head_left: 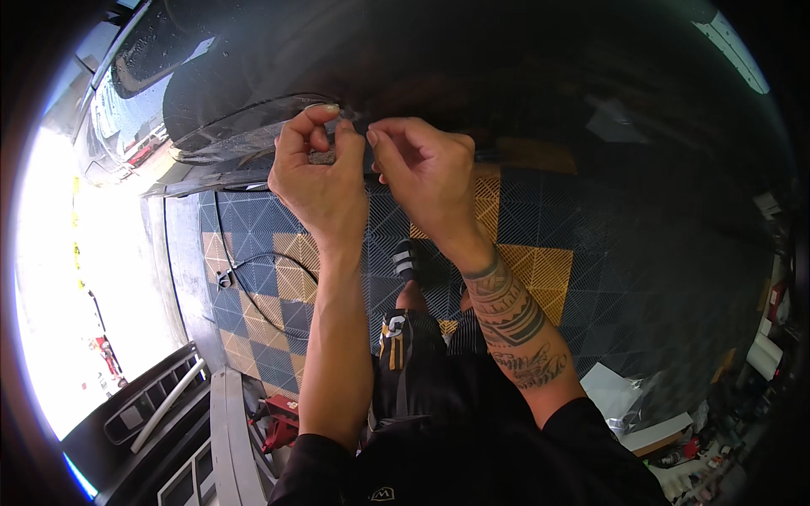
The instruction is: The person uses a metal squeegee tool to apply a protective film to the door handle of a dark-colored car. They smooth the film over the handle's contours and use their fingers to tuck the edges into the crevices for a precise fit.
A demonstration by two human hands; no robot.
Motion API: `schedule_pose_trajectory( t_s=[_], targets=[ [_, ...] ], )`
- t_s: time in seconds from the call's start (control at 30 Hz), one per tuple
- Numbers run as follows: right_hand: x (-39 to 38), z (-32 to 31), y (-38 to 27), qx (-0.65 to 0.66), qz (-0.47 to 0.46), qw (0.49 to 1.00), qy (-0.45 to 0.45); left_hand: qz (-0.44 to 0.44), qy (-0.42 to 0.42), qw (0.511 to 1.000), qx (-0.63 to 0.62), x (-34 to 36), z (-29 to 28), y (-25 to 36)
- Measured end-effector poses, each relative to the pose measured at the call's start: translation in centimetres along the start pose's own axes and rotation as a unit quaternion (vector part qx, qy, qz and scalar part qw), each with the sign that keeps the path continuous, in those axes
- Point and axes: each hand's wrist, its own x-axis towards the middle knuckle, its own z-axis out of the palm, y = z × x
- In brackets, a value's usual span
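My left hand [321, 173] and my right hand [422, 173] are raised close together, just short of touching, in front of the glossy dark curved body panel [481, 76] of a vehicle. The fingers of my left hand are curled, with thumb and forefinger bent toward each other. My right thumb and forefinger are pinched, its other fingers curled. Something thin or clear may be between the fingertips, but I cannot make out what. The panel has water drops and a curved seam at the left.
Below lies a dark and yellow tiled floor [531, 278] with a black cable [253, 312]. A black panel [143, 405], grey railing [226, 430] and red item [278, 417] are at lower left. A white sheet [603, 388] and assorted items lie at lower right. Bright open doorway at left.
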Motion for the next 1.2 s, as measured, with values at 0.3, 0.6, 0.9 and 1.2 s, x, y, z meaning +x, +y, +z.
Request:
schedule_pose_trajectory(
  t_s=[0.3,0.6,0.9,1.2],
  targets=[
    [0.1,-0.5,0.0,0.037,0.027,0.999,-0.015,-0.064,-0.044,0.993,-0.088,0.5,-1.1,-0.2],
    [0.1,-0.9,0.1,0.056,0.025,0.998,-0.019,-0.185,-0.086,0.963,-0.178,0.8,-1.7,2.5],
    [1.1,0.7,-0.6,-0.074,-0.117,0.990,-0.013,-0.190,0.003,0.981,-0.039,0.7,0.2,4.7],
    [1.5,0.5,-0.6,-0.037,-0.099,0.994,-0.024,-0.418,0.009,0.858,-0.300,1.6,-0.1,5.2]
  ],
)
